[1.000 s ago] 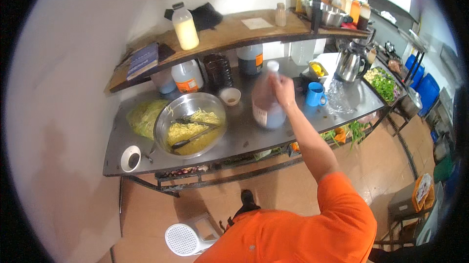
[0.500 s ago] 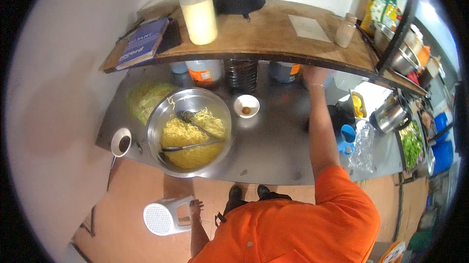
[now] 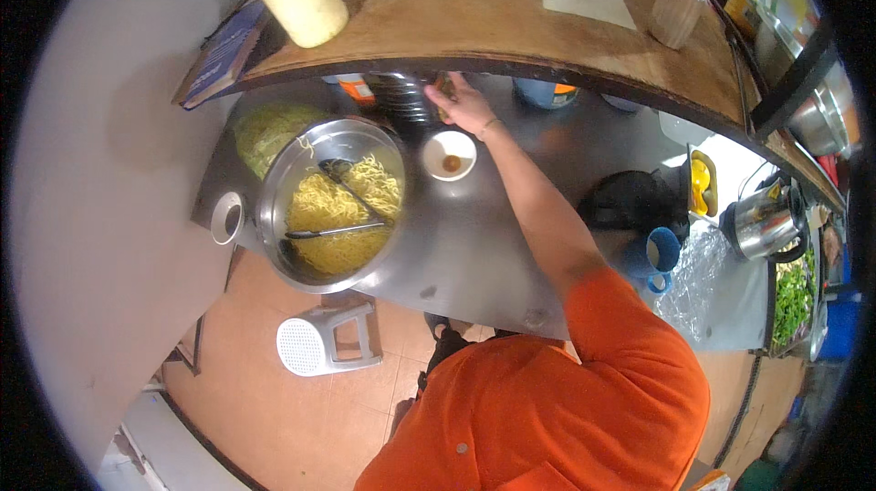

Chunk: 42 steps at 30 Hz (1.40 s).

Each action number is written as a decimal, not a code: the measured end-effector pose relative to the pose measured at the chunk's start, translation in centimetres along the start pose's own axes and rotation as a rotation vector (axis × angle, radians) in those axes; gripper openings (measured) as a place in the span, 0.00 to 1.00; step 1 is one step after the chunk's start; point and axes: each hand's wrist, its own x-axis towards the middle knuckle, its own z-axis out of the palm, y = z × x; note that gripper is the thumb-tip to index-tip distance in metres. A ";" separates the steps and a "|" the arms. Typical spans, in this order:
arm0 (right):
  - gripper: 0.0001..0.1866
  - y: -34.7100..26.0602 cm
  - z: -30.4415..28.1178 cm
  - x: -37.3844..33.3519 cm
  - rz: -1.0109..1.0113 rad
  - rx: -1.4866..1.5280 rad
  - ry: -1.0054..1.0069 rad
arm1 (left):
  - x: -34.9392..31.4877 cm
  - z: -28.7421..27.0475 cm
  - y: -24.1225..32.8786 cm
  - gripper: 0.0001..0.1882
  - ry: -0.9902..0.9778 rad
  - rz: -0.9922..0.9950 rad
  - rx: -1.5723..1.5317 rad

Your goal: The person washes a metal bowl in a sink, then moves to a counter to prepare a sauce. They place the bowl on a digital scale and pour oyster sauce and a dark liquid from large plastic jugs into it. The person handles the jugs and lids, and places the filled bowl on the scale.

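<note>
My right hand [image 3: 465,109] reaches under the front edge of the wooden shelf [image 3: 456,30]. Its fingers close around a small greenish-brown object [image 3: 444,88], partly hidden by the hand and shelf, so its kind is unclear. Just left of it stands a dark ribbed plastic bottle [image 3: 401,99]. Below the hand, a white bowl [image 3: 438,167] holds a little brown seasoning. To the left, a large steel bowl [image 3: 270,226] contains yellow noodles [image 3: 356,199], with dark-handled tongs [image 3: 338,232] lying across them. My left hand is out of sight.
A small cup [image 3: 228,217] with dark contents stands at the steel table's [image 3: 438,263] left end, near a green plastic bag [image 3: 274,140]. Rightward are a black bag-like item [image 3: 630,202], blue mug [image 3: 662,251], clear plastic [image 3: 698,281], steel kettle [image 3: 762,222] and chopped greens [image 3: 792,304]. A white stool [image 3: 306,345] stands below.
My right hand has moved left from under the shelf's right part toward the ribbed bottle, bringing the small object. My left hand, which hung near the stool, has left view. The view has shifted.
</note>
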 end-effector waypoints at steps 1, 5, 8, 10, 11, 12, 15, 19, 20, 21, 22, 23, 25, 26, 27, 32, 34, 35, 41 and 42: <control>0.46 0.1 -0.2 0.4 -0.044 -0.040 0.017 | 0.7 -0.1 1.0 0.19 0.000 -0.011 -0.017; 0.42 -0.2 -3.3 3.7 -0.024 -0.087 -0.296 | 3.9 -1.8 6.5 0.18 0.091 0.014 -0.191; 0.41 -1.6 -8.1 7.7 -0.168 -0.499 -0.016 | 5.9 -4.0 10.1 0.17 0.301 0.315 -0.241; 0.41 -1.2 -11.2 9.7 -0.194 -0.718 0.194 | 5.9 -4.3 12.6 0.17 0.384 0.539 -0.260; 0.41 -1.0 -12.4 10.8 -0.185 -0.806 0.269 | 5.2 -4.4 13.8 0.17 0.432 0.647 -0.272; 0.40 -0.3 -14.1 11.6 -0.147 -0.869 0.297 | 4.1 -4.1 16.0 0.17 0.436 0.678 -0.341; 0.40 0.3 -15.7 13.4 -0.053 -0.966 0.279 | -4.4 -3.8 25.7 0.18 0.444 0.826 -0.505; 0.39 0.0 -15.9 14.0 0.004 -0.976 0.239 | -10.5 -4.3 33.4 0.22 0.421 0.973 -0.575; 0.39 0.3 -15.2 14.7 0.003 -0.967 0.220 | -11.1 -4.4 34.2 0.23 0.416 0.963 -0.605; 0.39 0.6 -16.9 14.4 0.023 -0.973 0.249 | -10.8 -4.2 35.8 0.24 0.358 0.975 -0.620; 0.39 -0.2 -16.3 14.3 0.027 -0.993 0.248 | -10.8 -4.4 36.2 0.25 0.324 0.967 -0.653; 0.39 -0.4 -15.9 14.2 0.027 -0.984 0.244 | -11.3 -4.4 36.7 0.28 0.297 0.940 -0.641; 0.38 -0.8 -15.2 14.2 0.031 -0.992 0.247 | -11.5 -4.1 37.5 0.26 0.274 0.934 -0.668; 0.38 -0.8 -15.0 14.1 0.034 -0.992 0.253 | -12.1 -3.6 38.6 0.25 0.247 0.926 -0.671; 0.38 -0.8 -14.8 14.0 0.036 -0.991 0.255 | -13.2 -3.2 39.4 0.25 0.273 0.888 -0.628; 0.37 -1.8 -13.7 12.2 0.025 -0.979 0.288 | -12.2 -3.5 38.2 0.23 0.234 0.870 -0.612; 0.37 -2.0 -13.3 11.6 0.012 -0.970 0.296 | -12.2 -3.5 38.4 0.23 0.218 0.889 -0.586; 0.37 -2.1 -14.1 11.2 0.014 -0.969 0.316 | -11.9 -3.5 38.5 0.23 0.208 0.903 -0.555; 0.36 -1.8 -13.2 8.2 -0.031 -0.929 0.353 | -11.4 -2.5 38.5 0.24 0.256 0.928 -0.502; 0.36 -1.9 -13.2 7.6 -0.043 -0.927 0.361 | -11.0 -2.2 38.5 0.24 0.261 0.949 -0.509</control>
